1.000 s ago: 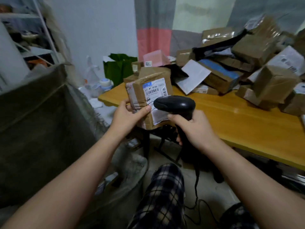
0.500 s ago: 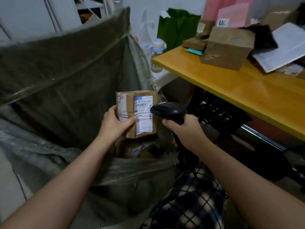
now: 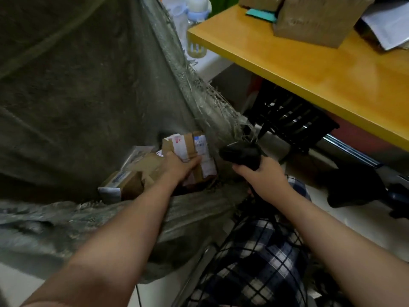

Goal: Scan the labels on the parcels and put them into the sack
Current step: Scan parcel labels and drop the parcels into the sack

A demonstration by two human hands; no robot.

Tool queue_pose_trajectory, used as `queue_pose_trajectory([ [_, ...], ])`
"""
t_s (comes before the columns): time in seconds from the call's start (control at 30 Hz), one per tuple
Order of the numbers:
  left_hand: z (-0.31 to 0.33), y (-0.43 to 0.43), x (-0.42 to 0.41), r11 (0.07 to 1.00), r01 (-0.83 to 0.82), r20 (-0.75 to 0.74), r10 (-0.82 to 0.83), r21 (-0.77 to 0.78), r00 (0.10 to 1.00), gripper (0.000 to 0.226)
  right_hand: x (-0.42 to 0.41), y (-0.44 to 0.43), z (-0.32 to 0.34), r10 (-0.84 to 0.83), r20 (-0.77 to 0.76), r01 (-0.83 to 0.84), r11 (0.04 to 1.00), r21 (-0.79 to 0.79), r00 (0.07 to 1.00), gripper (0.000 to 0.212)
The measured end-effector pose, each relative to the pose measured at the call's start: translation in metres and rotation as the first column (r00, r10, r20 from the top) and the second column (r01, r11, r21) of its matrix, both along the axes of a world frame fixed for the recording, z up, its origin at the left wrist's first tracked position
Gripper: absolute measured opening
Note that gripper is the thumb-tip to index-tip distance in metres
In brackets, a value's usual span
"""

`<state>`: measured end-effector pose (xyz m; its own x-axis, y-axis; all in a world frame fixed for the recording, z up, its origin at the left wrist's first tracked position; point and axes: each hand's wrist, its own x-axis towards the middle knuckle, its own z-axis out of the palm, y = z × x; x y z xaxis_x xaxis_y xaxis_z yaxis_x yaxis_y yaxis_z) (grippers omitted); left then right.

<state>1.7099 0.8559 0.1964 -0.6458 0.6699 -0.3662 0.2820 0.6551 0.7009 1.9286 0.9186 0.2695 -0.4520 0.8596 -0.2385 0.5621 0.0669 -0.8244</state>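
Note:
My left hand (image 3: pixel 177 168) grips a small brown cardboard parcel (image 3: pixel 190 147) with a white label, low inside the mouth of the big grey-green woven sack (image 3: pixel 77 96). Under it other parcels (image 3: pixel 130 173) lie in the sack. Just right of the sack's frayed edge, my right hand (image 3: pixel 263 178) holds a black barcode scanner (image 3: pixel 241 154) by its handle, with its head pointing left toward the parcel. More brown parcels (image 3: pixel 318 21) stand on the yellow table (image 3: pixel 309 69) at the upper right.
The sack's near rim (image 3: pixel 110 218) folds over in front of my left forearm. A dark frame and black crate (image 3: pixel 290 116) sit under the table. White bottles (image 3: pixel 194 29) stand behind the sack. My checked trouser leg (image 3: pixel 254 262) is at the bottom.
My left hand has carried the parcel from the table side, away from the scanner, down into the sack. The view has swung left and down. My right hand keeps its hold on the scanner.

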Motion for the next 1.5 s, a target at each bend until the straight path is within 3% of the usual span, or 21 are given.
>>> queue_pose_trajectory([
  [0.1, -0.009, 0.005, 0.007, 0.964, 0.084, -0.083, -0.108, -0.253, 0.991, 0.085, 0.007, 0.005, -0.001, -0.01, 0.035, 0.009, 1.0, 0.016, 0.999, 0.023],
  [0.17, -0.008, 0.001, 0.006, 0.944, 0.103, -0.075, -0.133, -0.312, 0.988, 0.089, 0.009, 0.007, -0.002, -0.018, 0.033, 0.017, 1.0, 0.025, 0.999, 0.024],
  [0.3, 0.018, -0.005, 0.012, 0.972, 0.117, -0.264, -0.169, -0.205, 0.95, 0.075, 0.014, 0.006, 0.001, -0.038, 0.008, 0.038, 0.998, 0.045, 0.999, 0.029],
  [0.5, 0.088, 0.001, 0.047, 0.954, 0.299, -0.508, -0.266, -0.017, 0.819, 0.048, 0.031, 0.008, 0.03, -0.074, -0.097, 0.082, 0.993, 0.084, 0.993, 0.026],
  [0.67, 0.149, 0.041, 0.094, 0.877, 0.476, -0.583, -0.351, 0.069, 0.732, 0.046, 0.072, 0.022, 0.07, -0.176, -0.16, 0.202, 0.966, 0.162, 0.971, 0.019],
  [0.87, 0.2, 0.11, 0.176, 0.738, 0.668, -0.648, -0.463, 0.096, 0.605, 0.047, 0.157, 0.047, 0.127, -0.321, -0.203, 0.369, 0.886, 0.28, 0.925, 0.029],
  [1.17, 0.237, 0.211, 0.276, 0.574, 0.804, -0.667, -0.54, 0.155, 0.514, 0.047, 0.255, 0.093, 0.178, -0.538, -0.339, 0.628, 0.727, 0.277, 0.772, 0.018],
  [1.3, 0.253, 0.255, 0.321, 0.461, 0.871, -0.694, -0.572, 0.169, 0.437, 0.05, 0.294, 0.118, 0.201, -0.588, -0.365, 0.686, 0.677, 0.266, 0.722, 0.026],
  [1.5, 0.283, 0.308, 0.43, 0.315, 0.918, -0.697, -0.601, 0.241, 0.39, 0.07, 0.369, 0.153, 0.221, -0.703, -0.498, 0.852, 0.493, 0.174, 0.508, 0.023],
])
